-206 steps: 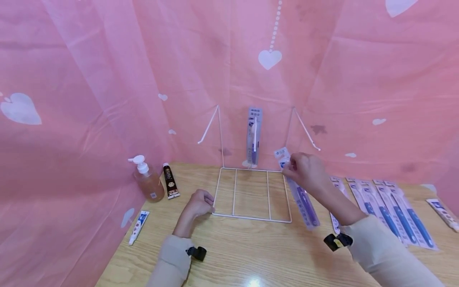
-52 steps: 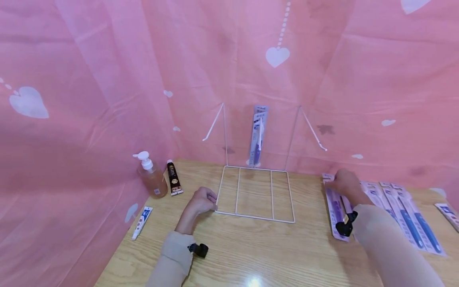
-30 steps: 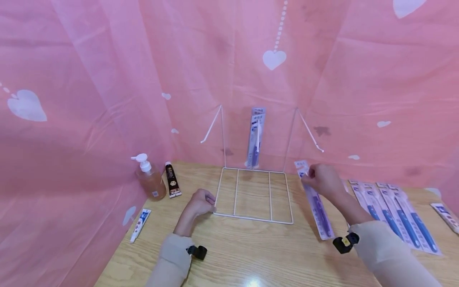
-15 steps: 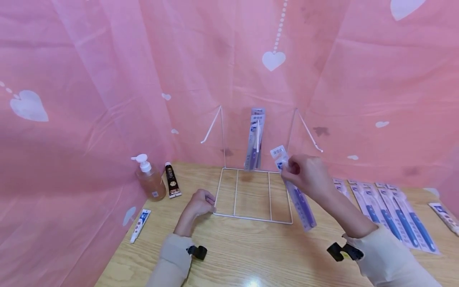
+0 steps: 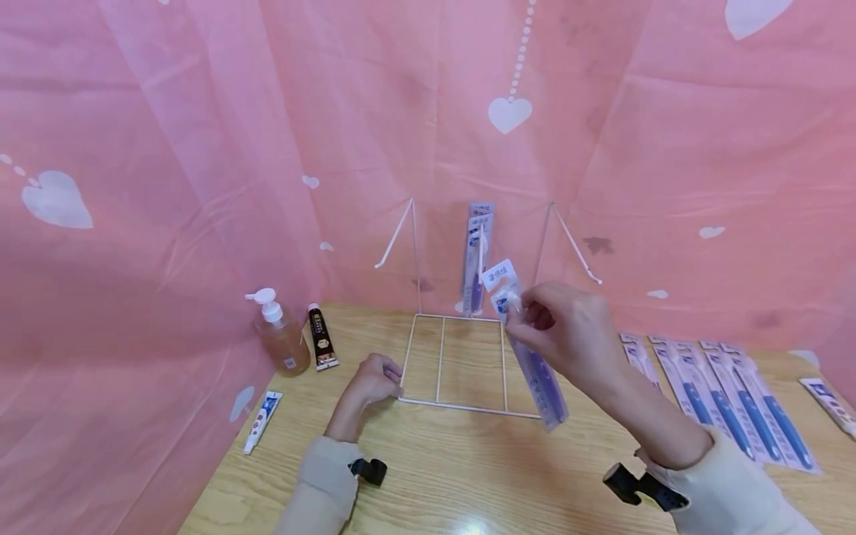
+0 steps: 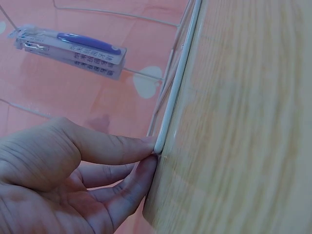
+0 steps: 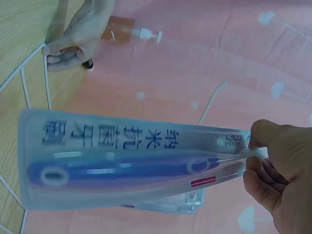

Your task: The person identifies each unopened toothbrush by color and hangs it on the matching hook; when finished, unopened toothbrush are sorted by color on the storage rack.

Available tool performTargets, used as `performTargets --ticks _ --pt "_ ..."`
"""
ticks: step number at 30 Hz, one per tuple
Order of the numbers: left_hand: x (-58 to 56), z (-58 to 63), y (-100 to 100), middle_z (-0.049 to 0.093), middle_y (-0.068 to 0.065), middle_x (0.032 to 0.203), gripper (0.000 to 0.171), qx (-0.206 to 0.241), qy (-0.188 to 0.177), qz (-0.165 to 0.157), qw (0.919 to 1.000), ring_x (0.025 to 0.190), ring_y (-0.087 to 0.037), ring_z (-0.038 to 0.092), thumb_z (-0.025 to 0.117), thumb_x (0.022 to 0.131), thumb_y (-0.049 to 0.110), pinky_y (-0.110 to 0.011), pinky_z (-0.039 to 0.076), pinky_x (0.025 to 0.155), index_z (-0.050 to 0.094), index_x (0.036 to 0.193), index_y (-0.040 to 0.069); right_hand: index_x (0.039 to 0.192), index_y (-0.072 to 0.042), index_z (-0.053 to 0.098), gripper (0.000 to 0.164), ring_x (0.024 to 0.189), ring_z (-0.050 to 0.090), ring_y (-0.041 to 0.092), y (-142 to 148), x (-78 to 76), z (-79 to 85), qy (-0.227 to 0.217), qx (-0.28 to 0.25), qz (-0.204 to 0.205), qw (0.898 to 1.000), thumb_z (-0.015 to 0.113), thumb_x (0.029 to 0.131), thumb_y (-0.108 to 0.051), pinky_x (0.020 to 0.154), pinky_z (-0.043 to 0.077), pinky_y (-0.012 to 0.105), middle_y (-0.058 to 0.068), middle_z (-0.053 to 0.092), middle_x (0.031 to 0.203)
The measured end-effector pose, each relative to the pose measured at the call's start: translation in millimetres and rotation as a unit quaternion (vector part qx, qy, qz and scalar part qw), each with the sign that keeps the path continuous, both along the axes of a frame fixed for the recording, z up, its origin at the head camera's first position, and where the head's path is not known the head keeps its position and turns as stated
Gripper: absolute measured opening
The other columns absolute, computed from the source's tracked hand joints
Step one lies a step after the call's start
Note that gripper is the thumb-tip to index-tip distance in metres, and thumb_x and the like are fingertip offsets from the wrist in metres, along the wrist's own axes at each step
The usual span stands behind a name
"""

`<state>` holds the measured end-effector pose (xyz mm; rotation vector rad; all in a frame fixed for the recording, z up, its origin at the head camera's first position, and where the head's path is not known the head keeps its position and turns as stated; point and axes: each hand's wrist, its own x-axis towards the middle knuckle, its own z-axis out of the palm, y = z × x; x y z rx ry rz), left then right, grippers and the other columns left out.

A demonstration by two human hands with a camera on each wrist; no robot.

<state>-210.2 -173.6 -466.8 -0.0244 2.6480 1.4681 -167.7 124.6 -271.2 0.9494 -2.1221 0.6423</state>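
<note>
My right hand (image 5: 568, 334) pinches a packaged purple toothbrush (image 5: 538, 371) near its top, and the pack slants down to the right. In the right wrist view the toothbrush pack (image 7: 117, 165) spans the frame, thumb and fingers at its narrow end. Just behind its upper end, purple toothbrush packs (image 5: 473, 275) hang on the middle hook of a white wire rack (image 5: 468, 406). My left hand (image 5: 371, 379) holds the rack's front left corner; the left wrist view shows thumb and fingertips (image 6: 146, 146) pinching the wire there. The rack's front right corner is hidden by the held pack.
Several packaged toothbrushes (image 5: 756, 405) lie at the right, beside a toothpaste tube (image 5: 829, 405). To the left stand a pump bottle (image 5: 284, 345), a black tube (image 5: 322, 338) and a small white tube (image 5: 263, 423). Bare side hooks (image 5: 394, 234) jut from the rack; pink cloth hangs behind.
Another purple pack has joined those on the middle hook. My right hand has since lifted one more from the row at right and carried it left to the hook. My left hand stays put.
</note>
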Motion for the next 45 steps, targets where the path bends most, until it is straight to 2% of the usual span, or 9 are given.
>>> performTargets --ticks 5,11,18,26,30,35,39,45 --pt "0.4 0.9 -1 0.063 -0.008 0.081 0.028 -0.002 -0.001 0.001 1.0000 0.076 -0.020 0.059 0.080 0.067 -0.009 -0.031 0.052 0.072 0.069 0.092 -0.004 0.072 -0.012 0.063 0.015 0.057 0.050 0.003 -8 1.1 0.6 -0.004 -0.007 0.019 1.000 0.071 0.071 0.001 0.050 0.043 0.017 -0.007 0.055 0.066" --pt "-0.8 -2.5 -1 0.063 -0.007 0.081 0.028 -0.005 -0.002 -0.001 1.0000 0.076 -0.019 0.060 0.080 0.067 -0.008 -0.031 0.052 0.071 0.069 0.093 -0.003 0.071 -0.011 0.060 0.016 0.056 0.048 0.006 -18 -5.2 -3.5 -0.001 -0.004 0.040 0.999 0.071 0.074 0.000 0.049 0.041 0.018 -0.005 0.051 0.065" --pt "-0.8 -4.4 -1 0.063 -0.007 0.082 0.028 -0.004 -0.009 0.000 1.0000 0.076 -0.020 0.060 0.080 0.067 -0.008 -0.031 0.052 0.071 0.069 0.093 -0.003 0.066 -0.011 0.053 0.020 0.053 0.043 0.007 -25 -17.3 -9.4 0.001 0.008 0.023 1.000 0.069 0.074 -0.002 0.046 0.039 0.023 -0.003 0.047 0.061" --pt "-1.5 -4.4 -2 0.063 -0.007 0.082 0.028 -0.007 -0.007 -0.002 1.0000 0.077 -0.019 0.059 0.080 0.067 -0.008 -0.031 0.052 0.071 0.069 0.093 -0.003 0.064 -0.011 0.053 0.022 0.051 0.041 0.008 -27 -42.8 -16.4 -0.063 -0.013 -0.005 0.998 0.067 0.076 0.000 0.046 0.036 0.025 -0.004 0.048 0.058" --pt "-1.0 -3.6 -3 0.063 -0.007 0.081 0.028 -0.005 -0.009 0.000 0.9999 0.076 -0.019 0.059 0.081 0.067 -0.008 -0.031 0.052 0.071 0.069 0.092 -0.003 0.066 -0.010 0.055 0.021 0.051 0.042 0.010 -32 -55.9 -16.1 -0.106 -0.023 -0.035 0.993 0.071 0.079 -0.006 0.047 0.035 0.027 -0.003 0.049 0.058" --pt "-0.1 -2.6 -2 0.063 -0.007 0.081 0.028 -0.004 -0.009 0.000 1.0000 0.076 -0.019 0.059 0.081 0.068 -0.008 -0.031 0.052 0.071 0.069 0.092 -0.003 0.066 -0.009 0.052 0.029 0.052 0.044 0.015 -41 -73.8 -16.8 -0.146 -0.024 -0.062 0.987 0.077 0.081 -0.013 0.048 0.034 0.030 0.000 0.050 0.057" --pt "-0.7 -2.8 -1 0.063 -0.007 0.081 0.028 -0.003 -0.008 -0.004 1.0000 0.076 -0.019 0.059 0.081 0.067 -0.008 -0.031 0.052 0.072 0.069 0.093 -0.003 0.066 -0.008 0.054 0.026 0.054 0.050 0.017 -46 -86.3 -18.6 -0.152 -0.033 -0.073 0.985 0.073 0.082 -0.013 0.049 0.037 0.030 0.003 0.056 0.059" --pt "-2.2 -3.1 -2 0.063 -0.007 0.082 0.028 -0.004 -0.009 -0.003 0.9999 0.077 -0.019 0.059 0.081 0.068 -0.007 -0.031 0.052 0.073 0.069 0.093 -0.003 0.067 -0.004 0.064 0.017 0.060 0.062 0.025 -51 -105.7 -18.7 -0.143 -0.064 -0.092 0.983 0.070 0.079 -0.013 0.055 0.045 0.037 0.008 0.066 0.063"
